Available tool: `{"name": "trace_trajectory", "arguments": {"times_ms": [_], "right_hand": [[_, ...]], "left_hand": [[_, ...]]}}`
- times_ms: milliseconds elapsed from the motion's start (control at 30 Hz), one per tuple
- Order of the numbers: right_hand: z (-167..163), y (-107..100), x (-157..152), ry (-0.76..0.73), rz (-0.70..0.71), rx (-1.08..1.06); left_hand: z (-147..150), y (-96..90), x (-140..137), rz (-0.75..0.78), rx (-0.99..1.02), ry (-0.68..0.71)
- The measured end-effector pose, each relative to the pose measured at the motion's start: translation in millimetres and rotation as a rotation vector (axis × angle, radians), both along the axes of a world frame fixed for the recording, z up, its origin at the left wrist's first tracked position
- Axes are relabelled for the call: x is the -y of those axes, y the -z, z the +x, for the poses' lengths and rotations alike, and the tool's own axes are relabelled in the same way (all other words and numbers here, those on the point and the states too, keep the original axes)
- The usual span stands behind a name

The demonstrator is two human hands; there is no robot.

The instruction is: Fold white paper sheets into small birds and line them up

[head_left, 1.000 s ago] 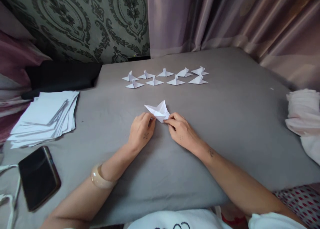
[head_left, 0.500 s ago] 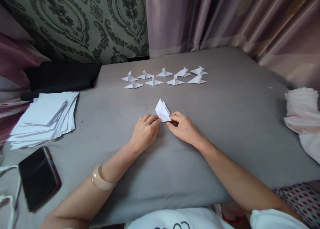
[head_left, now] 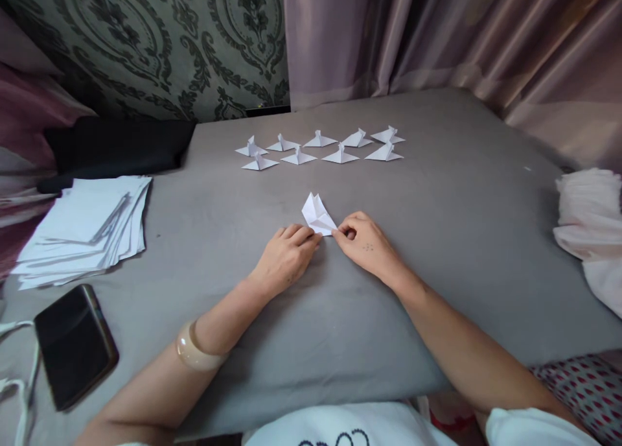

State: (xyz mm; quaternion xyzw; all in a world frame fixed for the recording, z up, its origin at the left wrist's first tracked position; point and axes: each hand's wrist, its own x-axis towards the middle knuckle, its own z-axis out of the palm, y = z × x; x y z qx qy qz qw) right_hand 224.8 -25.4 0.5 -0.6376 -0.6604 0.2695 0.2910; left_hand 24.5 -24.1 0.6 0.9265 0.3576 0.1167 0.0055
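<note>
A small folded piece of white paper [head_left: 317, 214] lies on the grey cloth between my hands, two of its points facing away from me. My left hand [head_left: 287, 255] rests at its near left edge, fingers bent together and pressing the paper. With thumb and forefinger, my right hand [head_left: 365, 244] pinches the lower right corner. Farther back, several folded white paper figures [head_left: 299, 156] with pointed wings stand in two rows.
On the left lies a stack of white paper sheets [head_left: 82, 229], with a dark phone [head_left: 76, 347] and a white cable [head_left: 30, 368] nearer me. Black cloth [head_left: 121, 146] is at the back left. A pale bundled cloth [head_left: 590, 219] sits at the right edge.
My right hand has shifted slightly right and drawn the paper's lower right corner outward, so the paper is wider at its base. My left hand has edged right along the near edge.
</note>
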Motion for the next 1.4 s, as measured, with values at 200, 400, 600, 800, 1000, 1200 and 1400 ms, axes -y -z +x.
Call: {"name": "trace_trajectory", "arguments": {"times_ms": [200, 400, 600, 800, 1000, 1200, 1400], "right_hand": [[13, -8, -7, -0.016, -0.176, -0.137], [15, -7, -18, 0.276, -0.396, -0.519], [10, -8, -21, 0.321, -0.358, -0.607], [10, -9, -21, 0.295, -0.357, -0.583], [11, 1, -26, 0.253, -0.337, -0.516], [16, 6, -30, 0.198, -0.329, -0.481], [13, 6, -20, 0.135, -0.225, -0.455]], "left_hand": [[1, -1.4, -2, -0.002, -0.053, 0.004], [0, -0.9, -4, -0.05, -0.069, -0.004], [4, -0.4, -6, -0.042, -0.091, -0.005], [9, 0.1, -6, -0.003, -0.107, -0.007], [5, 5.0, -1, 0.053, 0.052, -0.005], [3, 6.3, -6, 0.23, 0.256, -0.093], [-9, 7.5, -12, 0.265, 0.29, -0.229]]}}
